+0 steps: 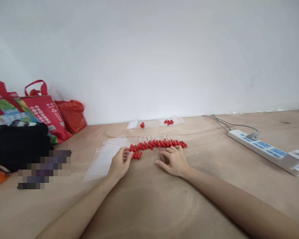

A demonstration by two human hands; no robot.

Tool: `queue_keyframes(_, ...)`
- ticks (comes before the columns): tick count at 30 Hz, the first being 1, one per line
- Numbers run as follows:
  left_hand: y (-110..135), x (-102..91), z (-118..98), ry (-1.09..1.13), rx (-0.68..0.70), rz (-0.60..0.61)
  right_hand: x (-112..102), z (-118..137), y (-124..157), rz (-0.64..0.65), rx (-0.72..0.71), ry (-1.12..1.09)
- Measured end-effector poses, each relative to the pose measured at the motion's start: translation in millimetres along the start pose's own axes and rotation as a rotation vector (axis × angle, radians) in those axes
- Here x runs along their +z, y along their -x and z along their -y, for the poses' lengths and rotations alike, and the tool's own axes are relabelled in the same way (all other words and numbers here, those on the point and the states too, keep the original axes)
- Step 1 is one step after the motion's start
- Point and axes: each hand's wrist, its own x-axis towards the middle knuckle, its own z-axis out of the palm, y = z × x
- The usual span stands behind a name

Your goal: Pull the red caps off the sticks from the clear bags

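A row of clear glass droppers with red rubber bulbs lies on the wooden tabletop in front of me. My left hand rests at the row's left end, fingers curled beside a few loose red bulbs. My right hand lies palm down, fingers spread, over several bare glass tubes just below the row. A clear plastic bag lies flat under and left of my left hand.
More small bags with red bulbs lie near the white wall. A white power strip with cable sits at right. Red shopping bags, a red plastic bag and a black bag crowd the left.
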Motion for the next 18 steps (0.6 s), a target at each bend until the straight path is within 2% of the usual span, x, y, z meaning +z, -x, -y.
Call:
queue_keyframes(4, -4.0, -3.9, 4.9, -0.154, 0.034, -0.042, -1.5, -1.1, 0.7, -0.004, -0.008, -0.032)
queue_keyframes(8, -19.8, -9.7, 11.8, -0.382, 0.033, -0.045, 0.4, -2.1, 0.6, -0.029, 0.036, -0.062)
queue_keyframes(14, -49.1, -10.7, 2.2, -0.676, -0.243, 0.140, 0.4, -3.1, 1.9, -0.055, 0.064, -0.097)
queue_keyframes(18, -58.9, -6.6, -1.9, -0.706, -0.309, 0.246, -0.8, -3.7, 2.6, -0.074, 0.063, -0.103)
